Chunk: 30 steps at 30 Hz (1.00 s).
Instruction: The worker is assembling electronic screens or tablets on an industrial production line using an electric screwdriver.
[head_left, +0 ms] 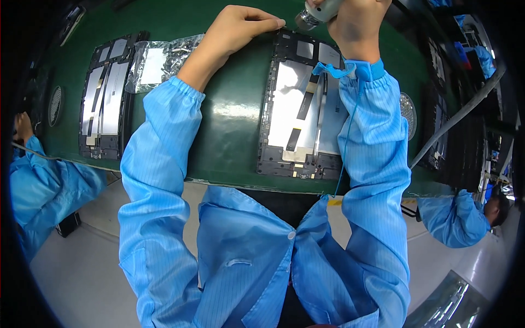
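Observation:
An opened tablet chassis [306,109], black-framed with silver plates and dark ribbon cables, lies on the green bench mat in front of me. At its far left corner the fingertips of my left hand [238,30] are pinched together; whatever is between them is too small to make out. My right hand [358,22], with a blue wrist strap [367,70] around the wrist, grips what looks like a grey electric screwdriver [321,13] with a metal nose. This tool is above the chassis's far edge and partly cut off by the top of the picture. My right sleeve covers part of the chassis's right side.
A second opened tablet chassis [104,101] lies to the left, beside a clear plastic bag [164,60] of small parts. More dark panels [437,109] are at the right. Round mesh discs [55,105] lie near both sides. Two people in blue smocks sit to either side.

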Tool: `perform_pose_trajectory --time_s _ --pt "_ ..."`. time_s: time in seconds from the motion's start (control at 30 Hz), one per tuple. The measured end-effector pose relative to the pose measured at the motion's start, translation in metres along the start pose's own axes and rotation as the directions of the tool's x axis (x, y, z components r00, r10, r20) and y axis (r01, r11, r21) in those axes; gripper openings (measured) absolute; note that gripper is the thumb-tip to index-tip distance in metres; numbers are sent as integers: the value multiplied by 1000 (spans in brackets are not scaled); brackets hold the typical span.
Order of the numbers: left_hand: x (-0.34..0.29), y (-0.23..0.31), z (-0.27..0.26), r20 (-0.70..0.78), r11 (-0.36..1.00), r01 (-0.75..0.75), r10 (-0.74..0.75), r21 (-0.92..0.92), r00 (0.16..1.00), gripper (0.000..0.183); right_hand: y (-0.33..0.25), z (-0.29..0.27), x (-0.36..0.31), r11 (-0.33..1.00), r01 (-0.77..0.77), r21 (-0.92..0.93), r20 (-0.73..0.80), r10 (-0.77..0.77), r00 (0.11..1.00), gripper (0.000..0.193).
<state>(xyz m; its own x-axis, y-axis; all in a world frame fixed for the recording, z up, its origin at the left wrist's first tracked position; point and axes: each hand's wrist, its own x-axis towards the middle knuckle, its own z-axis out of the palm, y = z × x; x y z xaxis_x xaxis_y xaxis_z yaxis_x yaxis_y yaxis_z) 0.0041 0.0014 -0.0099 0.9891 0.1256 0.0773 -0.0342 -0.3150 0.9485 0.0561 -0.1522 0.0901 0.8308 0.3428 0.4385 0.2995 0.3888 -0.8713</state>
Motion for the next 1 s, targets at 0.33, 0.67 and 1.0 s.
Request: perform_pose_trajectory --time_s 0.33,0.67,1.0 --pt "5 -10 3 5 1000 -10 10 7 1000 27 10 4 -1 1000 15 16 -48 -14 999 18" --pt "0 -7 4 -9 993 -44 45 108 999 27 14 1 1 999 11 35 -10 -11 1000 18" --pt "1 -11 -12 186 995 -43 25 94 982 29 10 3 -5 1000 -16 -5 -14 16 1000 23"
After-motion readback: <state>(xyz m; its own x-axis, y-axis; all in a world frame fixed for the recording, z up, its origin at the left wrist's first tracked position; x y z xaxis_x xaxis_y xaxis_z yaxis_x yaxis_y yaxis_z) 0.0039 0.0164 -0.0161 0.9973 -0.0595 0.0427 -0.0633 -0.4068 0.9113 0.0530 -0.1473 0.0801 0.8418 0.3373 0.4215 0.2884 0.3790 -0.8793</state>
